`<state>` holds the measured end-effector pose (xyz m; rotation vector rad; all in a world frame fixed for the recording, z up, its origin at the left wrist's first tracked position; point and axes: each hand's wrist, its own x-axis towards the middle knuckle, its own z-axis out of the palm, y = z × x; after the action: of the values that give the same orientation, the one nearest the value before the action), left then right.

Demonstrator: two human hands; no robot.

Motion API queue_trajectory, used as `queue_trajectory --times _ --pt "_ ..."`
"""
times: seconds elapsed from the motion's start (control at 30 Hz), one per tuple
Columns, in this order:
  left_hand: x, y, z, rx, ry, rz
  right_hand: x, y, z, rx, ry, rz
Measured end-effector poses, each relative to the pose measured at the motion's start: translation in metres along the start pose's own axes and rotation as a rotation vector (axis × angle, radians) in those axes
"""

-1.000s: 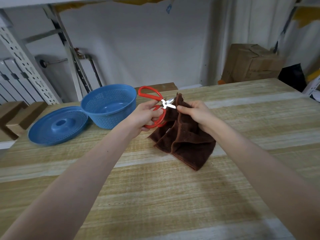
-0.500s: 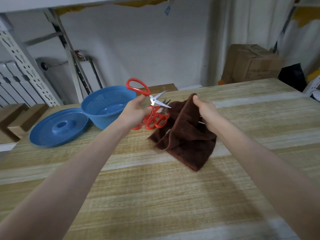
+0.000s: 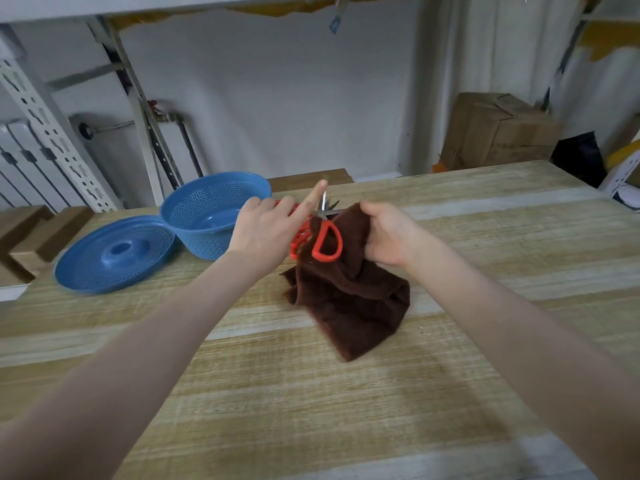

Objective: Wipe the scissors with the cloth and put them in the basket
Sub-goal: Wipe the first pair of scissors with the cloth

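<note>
Left hand point(image 3: 270, 232) grips the scissors point(image 3: 318, 242), forefinger extended. Right hand point(image 3: 384, 233) clutches the limp cloth point(image 3: 353, 299). The scissors are likely rigid, light and sharp-edged: hold them by the red handles only.

Your left hand point(image 3: 266, 233) and right hand point(image 3: 388, 235) are bare, and so are both wrists. Your left forearm point(image 3: 166, 327) is uncovered along all of its visible length, down to the lower left corner of the view. Your right forearm point(image 3: 512, 327) is equally bare out to the lower right edge. Both arms look slim and smooth. Your fingers point(image 3: 313, 199) are slender, but the nails are too blurred to make out.
</note>
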<state>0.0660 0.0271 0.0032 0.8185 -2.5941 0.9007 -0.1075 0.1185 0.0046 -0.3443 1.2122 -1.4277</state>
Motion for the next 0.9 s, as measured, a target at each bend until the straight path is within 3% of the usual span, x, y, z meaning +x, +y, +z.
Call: queue_trajectory --times 0.17,0.33,0.5,0.6,0.63,0.67,0.77,0.9 --pt "0.001 0.002 0.000 0.072 0.098 -0.063 0.010 0.010 0.004 -0.058 -0.030 -0.005" --pt "-0.001 0.008 0.010 -0.077 0.169 -0.045 0.022 0.018 0.007 -0.054 0.054 -0.069" --pt "-0.007 0.016 0.014 -0.731 0.209 -0.208 0.026 0.019 0.008 -0.028 0.219 -0.174" --pt "-0.014 0.031 0.011 -0.832 0.412 -0.294 0.029 0.016 0.008 0.032 0.311 -0.226" --pt "-0.013 0.037 0.007 -0.864 0.385 -0.362 0.030 0.016 0.007 0.029 0.338 -0.238" --pt "-0.008 0.040 0.002 -0.942 0.255 -0.425 0.031 0.015 0.007 0.016 0.358 -0.243" --pt "0.009 0.043 -0.003 -1.226 -0.382 -0.557 0.033 0.019 0.008 -0.042 0.367 -0.261" --pt "0.020 0.040 -0.002 -1.370 -0.509 -0.560 0.026 0.023 0.010 -0.192 0.249 -0.292"
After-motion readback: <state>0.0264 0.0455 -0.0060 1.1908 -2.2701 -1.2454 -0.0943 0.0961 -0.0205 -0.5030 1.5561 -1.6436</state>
